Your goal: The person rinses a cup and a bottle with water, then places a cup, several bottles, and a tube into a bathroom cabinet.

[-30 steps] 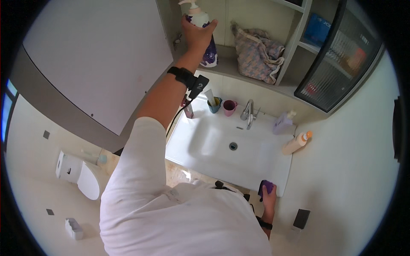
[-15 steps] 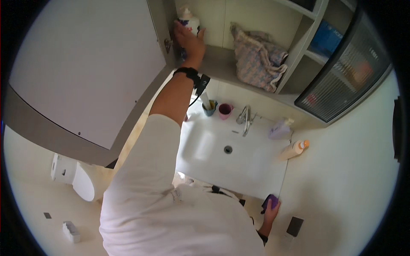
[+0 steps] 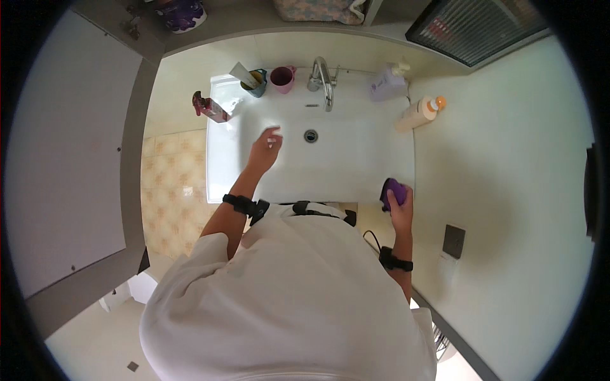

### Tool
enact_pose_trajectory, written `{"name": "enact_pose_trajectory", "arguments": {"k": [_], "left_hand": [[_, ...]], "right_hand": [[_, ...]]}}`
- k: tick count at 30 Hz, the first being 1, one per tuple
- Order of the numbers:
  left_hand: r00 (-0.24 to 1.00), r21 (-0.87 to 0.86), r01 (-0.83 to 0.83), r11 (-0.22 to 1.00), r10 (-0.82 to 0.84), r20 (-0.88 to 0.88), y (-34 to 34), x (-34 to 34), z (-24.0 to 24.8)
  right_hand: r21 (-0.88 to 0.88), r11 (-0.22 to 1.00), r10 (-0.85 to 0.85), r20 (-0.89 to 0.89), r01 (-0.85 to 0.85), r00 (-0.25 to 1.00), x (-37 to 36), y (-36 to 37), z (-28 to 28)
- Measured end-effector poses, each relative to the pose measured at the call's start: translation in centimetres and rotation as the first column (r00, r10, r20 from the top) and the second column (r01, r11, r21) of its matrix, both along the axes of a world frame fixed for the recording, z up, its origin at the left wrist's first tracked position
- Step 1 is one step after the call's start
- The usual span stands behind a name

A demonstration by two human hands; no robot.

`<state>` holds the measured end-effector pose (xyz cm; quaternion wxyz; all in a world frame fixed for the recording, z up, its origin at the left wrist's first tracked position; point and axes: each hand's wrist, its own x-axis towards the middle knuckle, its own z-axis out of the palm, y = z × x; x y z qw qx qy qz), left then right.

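My left hand [image 3: 265, 150] hovers over the left part of the white sink basin [image 3: 343, 174], its fingers loosely bent and apart, with nothing plainly held. At the sink's front right corner, my right hand [image 3: 403, 207] grips a rounded purple object with a black edge [image 3: 394, 193]; its exact kind is unclear. The drain [image 3: 311, 136] lies to the right of my left hand. Behind it, the chrome faucet [image 3: 325, 82] rises from the back rim. A dark red spray bottle [image 3: 214, 111] rests at the left rim, tilted in view.
A teal cup [image 3: 255, 89] holding a white tube and a pink cup [image 3: 283, 79] stand along the back rim. A lilac pump bottle [image 3: 387, 84] and a cream bottle with an orange top [image 3: 420, 113] are at right. An open cabinet door [image 3: 70, 152] fills the left; a ribbed glass door [image 3: 470, 28] hangs above.
My left hand has come down from the white pump bottle in the cabinet to above the basin. My right hand still grips the purple object. The view has tilted downward.
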<state>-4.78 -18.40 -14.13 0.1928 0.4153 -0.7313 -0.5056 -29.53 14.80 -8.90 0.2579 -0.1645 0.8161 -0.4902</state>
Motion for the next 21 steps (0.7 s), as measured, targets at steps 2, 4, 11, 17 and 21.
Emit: {"name": "enact_pose_trajectory", "arguments": {"k": [2, 4, 11, 17, 21], "left_hand": [[0.986, 0.281, 0.137, 0.95, -0.157, 0.049, 1.0, 0.6, -0.5], [0.973, 0.417, 0.21, 0.884, -0.23, -0.003, 1.3, 0.3, 1.0], [0.846, 0.634, 0.523, 0.57, -0.436, -0.306, 2.6, -2.3, 4.6], [0.758, 0.767, 0.634, 0.1, 0.115, -0.642, 3.5, -3.2, 2.7], [0.726, 0.747, 0.663, 0.036, 0.211, -0.655, 4.8, -3.3, 3.9]], "right_hand": [[-0.073, 0.997, 0.018, -0.013, -0.019, 1.0, 0.5, -2.1, 0.8], [-0.031, 0.993, 0.116, 0.059, -0.114, 0.991, 2.2, -4.7, 4.4], [-0.174, 0.914, 0.386, 0.095, -0.367, 0.918, 6.4, -11.9, 3.6], [-0.254, 0.666, 0.739, 0.09, -0.702, 0.668, 8.1, -15.3, 3.3], [-0.172, 0.668, 0.744, 0.137, -0.724, 0.654, 6.7, -17.4, 3.1]]}}
